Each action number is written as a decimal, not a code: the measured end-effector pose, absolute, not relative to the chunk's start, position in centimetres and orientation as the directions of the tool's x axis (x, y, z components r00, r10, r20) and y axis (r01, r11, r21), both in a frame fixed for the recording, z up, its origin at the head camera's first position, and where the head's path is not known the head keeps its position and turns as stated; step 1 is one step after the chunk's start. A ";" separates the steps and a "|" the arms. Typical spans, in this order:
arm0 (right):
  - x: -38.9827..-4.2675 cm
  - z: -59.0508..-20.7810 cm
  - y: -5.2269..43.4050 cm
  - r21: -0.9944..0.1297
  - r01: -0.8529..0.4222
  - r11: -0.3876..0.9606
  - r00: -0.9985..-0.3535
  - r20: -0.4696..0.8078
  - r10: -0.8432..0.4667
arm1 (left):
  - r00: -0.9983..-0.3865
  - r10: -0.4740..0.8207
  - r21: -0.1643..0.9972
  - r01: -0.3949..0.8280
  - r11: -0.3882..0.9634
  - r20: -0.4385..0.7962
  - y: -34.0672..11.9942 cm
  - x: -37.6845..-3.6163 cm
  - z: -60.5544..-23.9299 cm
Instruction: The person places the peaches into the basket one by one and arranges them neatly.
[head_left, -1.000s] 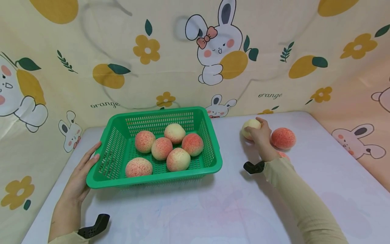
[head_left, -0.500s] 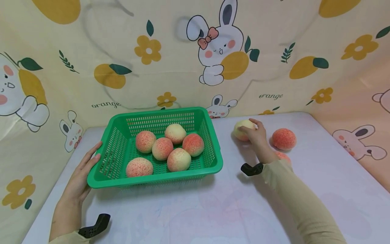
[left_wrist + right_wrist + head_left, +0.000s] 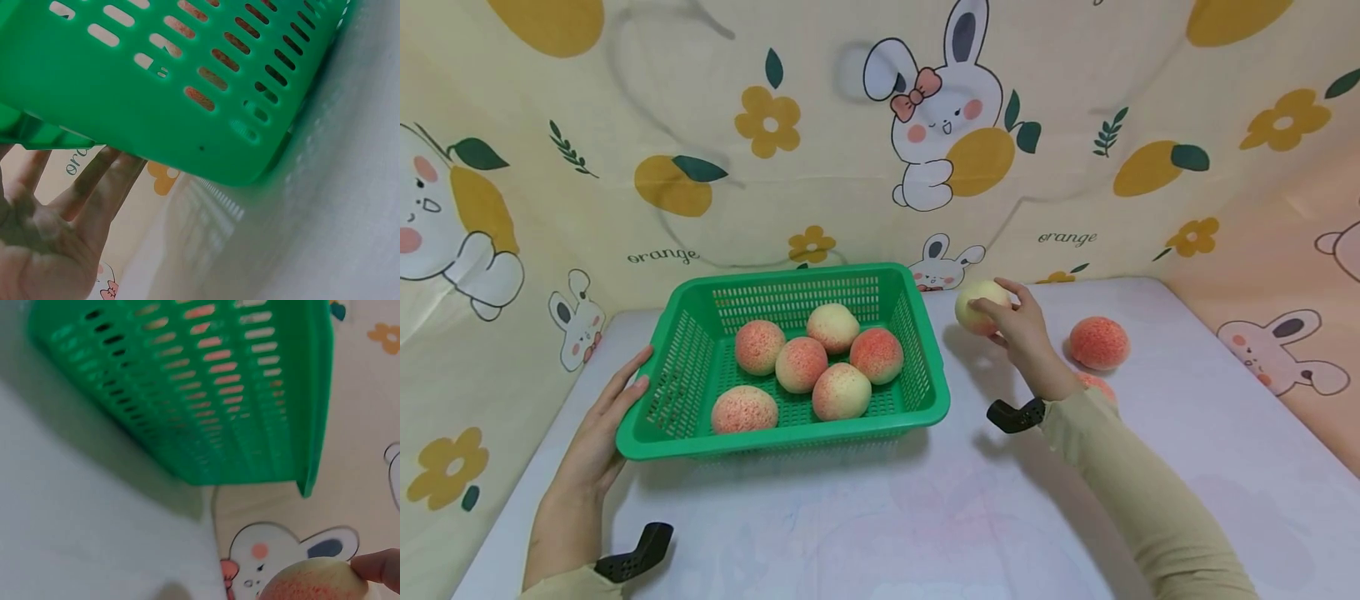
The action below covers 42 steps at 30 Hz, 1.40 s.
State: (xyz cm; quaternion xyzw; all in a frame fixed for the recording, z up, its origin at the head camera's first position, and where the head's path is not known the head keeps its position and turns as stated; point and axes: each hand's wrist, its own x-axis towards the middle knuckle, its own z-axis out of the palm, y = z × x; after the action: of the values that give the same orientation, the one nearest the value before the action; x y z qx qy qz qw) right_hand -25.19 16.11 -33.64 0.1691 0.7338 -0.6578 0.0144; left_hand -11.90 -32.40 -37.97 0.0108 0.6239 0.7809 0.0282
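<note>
My right hand [image 3: 1030, 346] holds a pale yellow peach [image 3: 974, 310] with thumb and fingers, raised off the table to the right of the green basket [image 3: 782, 438]. In the right wrist view the peach [image 3: 315, 582] shows red speckles at the bottom edge, with a fingertip [image 3: 381, 567] on it. My left hand [image 3: 586, 446] rests against the basket's left rim, its fingers extended; in the left wrist view the fingers [image 3: 103, 187] reach up to the rim. Inside the basket lie several peaches, among them a speckled one [image 3: 744, 410] at the front left.
Right of my right hand a red peach [image 3: 1099, 342] lies on the white table [image 3: 865, 525]. Another peach [image 3: 1097, 385] is mostly hidden behind the right wrist. A cloth backdrop [image 3: 835, 192] printed with rabbits and oranges stands behind the table.
My right hand has moved left toward the basket with the pale peach and lifted it off the table. The left hand and basket stay in place.
</note>
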 end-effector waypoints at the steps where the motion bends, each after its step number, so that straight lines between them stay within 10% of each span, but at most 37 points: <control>1: -25.1 -33.4 15.9 -0.962 0.263 0.075 -0.945 -0.241 0.223 | -0.998 0.059 0.975 -0.029 -0.221 -0.016 -32.4 -11.9 -38.0; 42: -24.6 -27.6 7.8 -0.995 0.099 0.011 -0.995 -0.099 -0.024 | -0.997 0.078 0.976 -0.008 -0.217 0.009 -32.4 -12.0 -37.9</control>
State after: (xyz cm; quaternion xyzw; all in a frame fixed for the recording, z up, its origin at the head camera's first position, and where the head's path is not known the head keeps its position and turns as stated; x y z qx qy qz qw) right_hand -24.61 7.81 -27.64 0.0266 0.7096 -0.7027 0.0437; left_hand -11.97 -32.37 -37.94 0.0278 0.6250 0.7796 0.0276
